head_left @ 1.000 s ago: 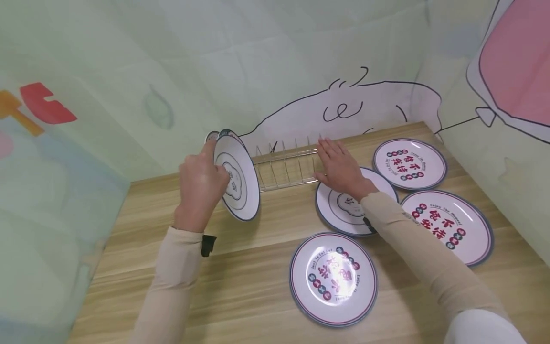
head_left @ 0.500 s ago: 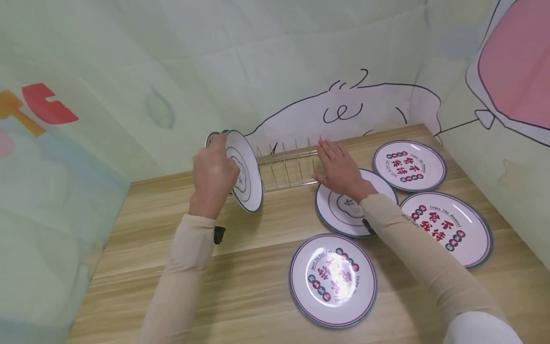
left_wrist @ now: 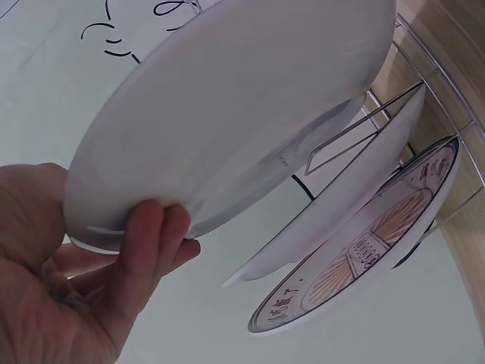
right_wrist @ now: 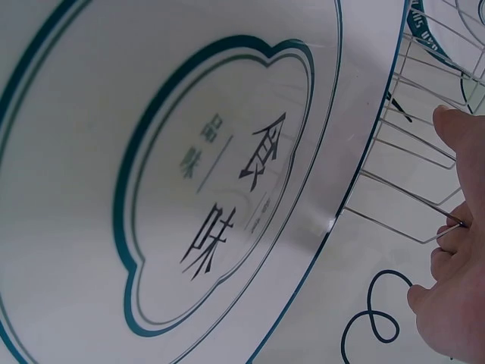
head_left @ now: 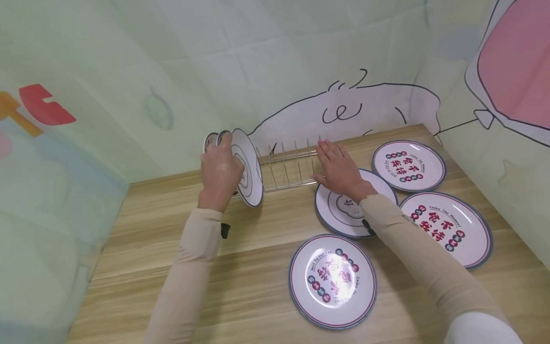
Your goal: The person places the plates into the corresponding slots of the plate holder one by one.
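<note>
My left hand [head_left: 221, 174] grips the rim of a white plate [head_left: 250, 165] with a dark blue edge, thumb on one side and fingers on the other. That plate stands steeply tilted at the left part of a wire dish rack [head_left: 288, 186]. Beyond it, two more plates stand in the rack, a plain-backed plate [left_wrist: 341, 193] and a patterned plate [left_wrist: 371, 254] in the left wrist view. My right hand [head_left: 341, 169] rests with extended fingers against the rack's right end. Under the right wrist lies a plate with a blue flower outline [right_wrist: 220, 189].
On the wooden table [head_left: 249, 286] lie a front plate [head_left: 333, 282] with red lettering, a right plate [head_left: 449, 227] and a back-right plate [head_left: 409, 165]. A pale printed cloth wall [head_left: 206, 71] rises behind the rack.
My left hand has moved right and slightly away from me, bringing the plate more upright against the rack. The right hand has kept its place at the rack's end.
</note>
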Action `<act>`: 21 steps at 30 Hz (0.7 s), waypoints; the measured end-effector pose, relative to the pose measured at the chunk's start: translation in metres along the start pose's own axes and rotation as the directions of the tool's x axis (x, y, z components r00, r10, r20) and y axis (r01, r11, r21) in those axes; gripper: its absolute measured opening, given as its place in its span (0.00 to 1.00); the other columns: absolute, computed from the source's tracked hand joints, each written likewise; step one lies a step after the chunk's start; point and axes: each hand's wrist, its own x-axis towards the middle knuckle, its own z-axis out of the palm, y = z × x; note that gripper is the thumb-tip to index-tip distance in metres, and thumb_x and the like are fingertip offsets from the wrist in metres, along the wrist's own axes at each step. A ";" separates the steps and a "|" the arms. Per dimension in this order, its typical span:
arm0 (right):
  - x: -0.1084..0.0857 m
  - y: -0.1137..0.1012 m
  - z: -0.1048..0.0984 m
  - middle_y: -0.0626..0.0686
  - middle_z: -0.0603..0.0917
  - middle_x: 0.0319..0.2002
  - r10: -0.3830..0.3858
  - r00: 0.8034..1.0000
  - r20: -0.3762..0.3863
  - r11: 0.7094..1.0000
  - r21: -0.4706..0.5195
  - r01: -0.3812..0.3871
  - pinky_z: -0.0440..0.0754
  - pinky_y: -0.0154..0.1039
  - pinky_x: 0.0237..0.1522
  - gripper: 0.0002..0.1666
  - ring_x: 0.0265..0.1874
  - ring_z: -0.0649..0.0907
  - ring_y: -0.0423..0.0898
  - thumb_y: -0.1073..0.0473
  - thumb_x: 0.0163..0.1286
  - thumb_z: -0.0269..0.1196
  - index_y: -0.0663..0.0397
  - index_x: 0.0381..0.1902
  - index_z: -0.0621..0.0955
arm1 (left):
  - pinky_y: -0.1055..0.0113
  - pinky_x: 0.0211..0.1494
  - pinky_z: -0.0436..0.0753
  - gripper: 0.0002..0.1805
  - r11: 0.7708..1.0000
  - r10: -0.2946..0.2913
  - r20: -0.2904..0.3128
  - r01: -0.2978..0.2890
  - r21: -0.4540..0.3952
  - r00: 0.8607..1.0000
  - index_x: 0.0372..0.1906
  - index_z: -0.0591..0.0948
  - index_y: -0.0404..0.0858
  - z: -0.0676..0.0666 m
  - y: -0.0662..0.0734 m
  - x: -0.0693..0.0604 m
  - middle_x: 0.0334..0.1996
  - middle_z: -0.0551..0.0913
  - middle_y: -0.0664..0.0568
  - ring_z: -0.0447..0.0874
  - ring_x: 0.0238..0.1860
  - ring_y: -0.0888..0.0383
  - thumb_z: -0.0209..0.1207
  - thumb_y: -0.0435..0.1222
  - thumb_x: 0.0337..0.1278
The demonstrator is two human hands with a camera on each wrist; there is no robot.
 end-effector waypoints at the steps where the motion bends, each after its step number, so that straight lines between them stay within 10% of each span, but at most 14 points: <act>1: 0.000 0.000 0.000 0.63 0.52 0.79 0.000 1.000 0.000 1.000 0.004 0.000 0.47 0.54 0.80 0.49 0.80 0.51 0.58 0.41 0.74 0.56 0.66 0.78 0.53 | 0.68 0.08 0.63 0.34 1.000 0.004 -0.004 -0.004 -0.004 1.000 0.67 0.72 0.32 0.001 0.000 0.001 0.14 0.74 0.44 0.61 0.08 0.58 0.49 0.21 0.48; 21: 0.001 0.001 0.002 0.63 0.51 0.80 0.003 1.000 0.003 1.000 -0.006 -0.003 0.48 0.56 0.79 0.50 0.80 0.51 0.58 0.41 0.73 0.57 0.66 0.78 0.53 | 0.71 0.10 0.65 0.34 0.999 -0.048 0.038 0.048 -0.005 0.998 0.71 0.69 0.34 0.009 -0.002 0.017 0.19 0.81 0.39 0.66 0.10 0.58 0.48 0.21 0.56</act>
